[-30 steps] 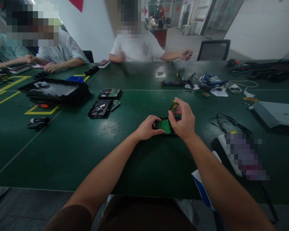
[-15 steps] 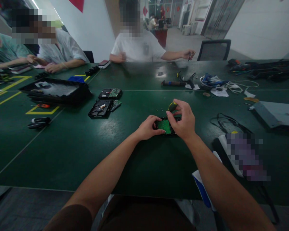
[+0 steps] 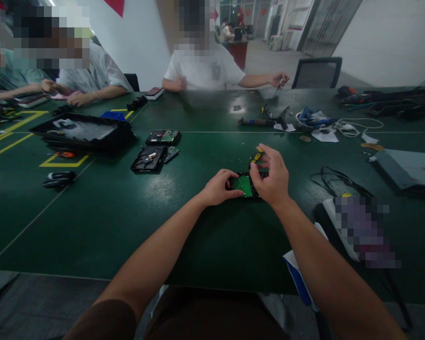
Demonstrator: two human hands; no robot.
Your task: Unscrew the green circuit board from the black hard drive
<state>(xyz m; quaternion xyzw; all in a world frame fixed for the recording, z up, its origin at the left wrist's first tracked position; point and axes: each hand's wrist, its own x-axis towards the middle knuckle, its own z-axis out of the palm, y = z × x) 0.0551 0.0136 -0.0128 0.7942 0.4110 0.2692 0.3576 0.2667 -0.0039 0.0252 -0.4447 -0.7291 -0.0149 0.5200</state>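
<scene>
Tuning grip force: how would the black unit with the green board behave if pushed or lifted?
The black unit looks hard-cased, so probably stiff when lifted. Lying flat, it would likely slide, not tip. The green board sits exposed on top, so hard pressing may damage it.

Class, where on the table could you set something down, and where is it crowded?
Bare: the table between the left hand and the hard drives; also between the forearms, nearer than the circuit board. Crowded: the right, with papers, a grey box and black parts.
</scene>
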